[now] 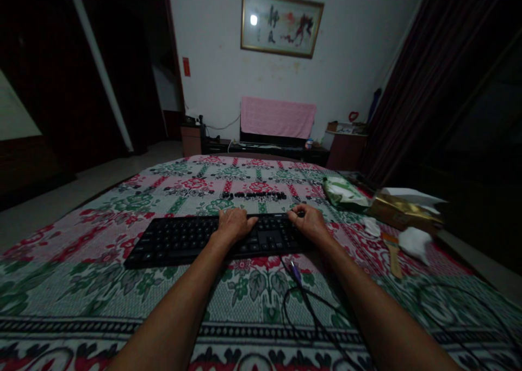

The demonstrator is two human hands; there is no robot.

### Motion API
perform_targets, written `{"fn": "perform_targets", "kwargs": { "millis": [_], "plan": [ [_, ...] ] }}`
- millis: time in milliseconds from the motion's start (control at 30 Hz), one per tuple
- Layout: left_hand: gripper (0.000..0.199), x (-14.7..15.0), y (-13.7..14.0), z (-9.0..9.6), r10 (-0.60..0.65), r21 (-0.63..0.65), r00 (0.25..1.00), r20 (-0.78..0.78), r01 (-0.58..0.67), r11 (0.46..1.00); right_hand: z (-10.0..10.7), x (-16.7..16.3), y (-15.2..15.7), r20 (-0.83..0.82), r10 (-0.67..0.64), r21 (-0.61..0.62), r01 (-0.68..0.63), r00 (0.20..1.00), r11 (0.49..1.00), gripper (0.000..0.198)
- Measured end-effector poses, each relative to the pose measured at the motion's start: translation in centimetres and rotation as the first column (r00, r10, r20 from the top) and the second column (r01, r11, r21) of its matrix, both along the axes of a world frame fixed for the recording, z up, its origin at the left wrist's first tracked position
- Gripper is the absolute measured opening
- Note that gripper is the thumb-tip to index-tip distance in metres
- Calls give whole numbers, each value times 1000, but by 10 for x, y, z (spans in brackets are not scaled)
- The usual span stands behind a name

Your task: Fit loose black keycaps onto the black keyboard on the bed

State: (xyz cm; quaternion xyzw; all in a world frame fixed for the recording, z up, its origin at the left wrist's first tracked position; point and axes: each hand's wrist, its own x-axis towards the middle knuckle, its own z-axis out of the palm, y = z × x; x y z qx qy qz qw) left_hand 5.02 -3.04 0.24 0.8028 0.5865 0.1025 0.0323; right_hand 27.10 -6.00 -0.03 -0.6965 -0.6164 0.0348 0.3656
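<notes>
A black keyboard [175, 240] lies on the patterned cloth in front of me. My left hand [234, 224] is on its middle, the fingers bent over the far edge and the thumb lying across the keys. At the far right part of the keyboard, my right hand [309, 222] is pinched, thumb against forefinger. A small dark piece shows at those fingertips, too dim to name. Just beyond the far edge sits a row of small black pieces [256, 195] that look like loose key caps. A cable with a purple plug [295, 273] lies between my forearms.
To the right are a green and white packet [345, 191], a gold tissue box [402, 210], crumpled white tissue [415, 243] and a wooden-handled brush [393, 257]. A black cable [460, 289] loops at the lower right. A pink cloth [277, 116] hangs by the far wall.
</notes>
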Motion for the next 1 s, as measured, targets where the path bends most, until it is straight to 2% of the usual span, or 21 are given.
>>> {"fn": "perform_targets", "kwargs": {
  "millis": [67,200,367,500,633,867,967,1000],
  "plan": [
    [47,-1,1,-2,-26,-35,1000,-8,25,999,0,2,2,-26,-14,0,14,1000,1000,25],
    [42,4,-3,-1,-89,-26,996,5,89,996,6,6,9,-27,-28,10,28,999,1000,22],
    [38,21,-15,0,-170,-30,985,30,171,985,13,9,33,134,-24,-53,31,991,998,18],
    [36,32,-23,0,-202,-17,979,32,203,979,10,2,59,264,-31,-134,68,964,989,20],
    [37,31,-24,2,-208,-28,977,46,209,977,0,-7,79,299,46,-188,12,953,982,18],
    [39,31,-24,0,-209,-15,977,47,210,978,-11,-9,92,284,202,-167,-159,937,973,17],
    [39,31,-23,1,-209,-7,977,52,210,978,-15,7,91,221,220,-137,-193,950,971,19],
    [38,30,-22,3,-216,-17,975,53,217,976,-16,15,89,122,232,-91,-221,965,971,19]
  ]
}}
